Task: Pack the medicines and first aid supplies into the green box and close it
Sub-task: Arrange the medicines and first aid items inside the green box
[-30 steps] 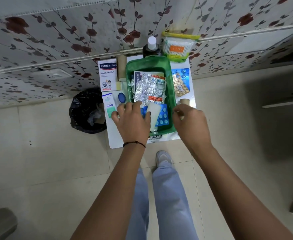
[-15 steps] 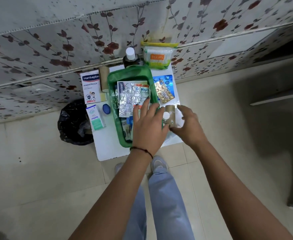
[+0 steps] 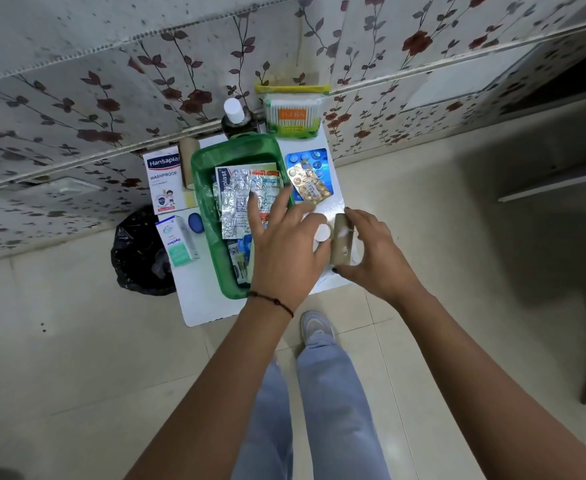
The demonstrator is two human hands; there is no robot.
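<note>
The green box (image 3: 204, 174) lies open on a small white table (image 3: 208, 306), filled with silver blister strips (image 3: 239, 199) and a plaster pack. My left hand (image 3: 284, 247) hovers over the box's right edge, two fingers stretched over the strips, and a small white-capped bottle (image 3: 321, 233) sits at its thumb side. My right hand (image 3: 374, 254) is just right of it, closed on a brown tape roll (image 3: 343, 242) above the table's right side. The roll and the bottle nearly touch.
Left of the box lie a Hansaplast carton (image 3: 165, 181), a second brown roll (image 3: 188, 161), a teal-white carton (image 3: 177, 244) and a blue oval item (image 3: 194, 223). Behind stand a dark bottle (image 3: 236, 119) and cotton swabs (image 3: 291, 116). Blue and gold pill strips (image 3: 310, 181) lie right. A black bin (image 3: 142, 258) stands on the floor.
My left hand has carried the white bottle from the box's near end to its right edge. My right hand has lifted the brown roll off the table beside it.
</note>
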